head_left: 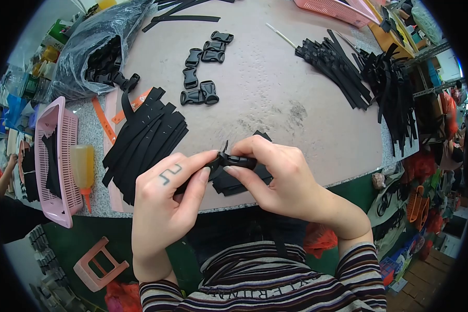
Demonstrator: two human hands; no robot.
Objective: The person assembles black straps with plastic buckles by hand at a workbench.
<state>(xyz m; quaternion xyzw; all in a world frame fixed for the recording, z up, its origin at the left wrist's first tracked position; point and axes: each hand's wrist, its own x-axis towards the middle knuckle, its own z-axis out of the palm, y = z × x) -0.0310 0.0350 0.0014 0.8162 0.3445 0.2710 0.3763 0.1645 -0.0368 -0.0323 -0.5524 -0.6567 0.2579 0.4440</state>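
Close to the table's front edge, my right hand (283, 174) pinches a black plastic buckle (243, 161) between thumb and fingers. Opposite it, my left hand (166, 200) has its thumb and forefinger closed on a black strap (214, 163) that meets the buckle. Whether the strap passes through the buckle is hard to make out. Under my hands lies a small stack of black straps (231, 185). Left of them spreads a larger pile of black straps (145, 132). Several black buckles (191, 78) sit farther back on the table.
A plastic bag (78, 62) of buckles stands at back left. Near the left edge are a pink basket (62, 156) and a yellowish glue bottle (82, 164). Strap bundles (338, 73) lie at right. Another person's arm (6, 174) shows far left; a pink stool (100, 265) is below.
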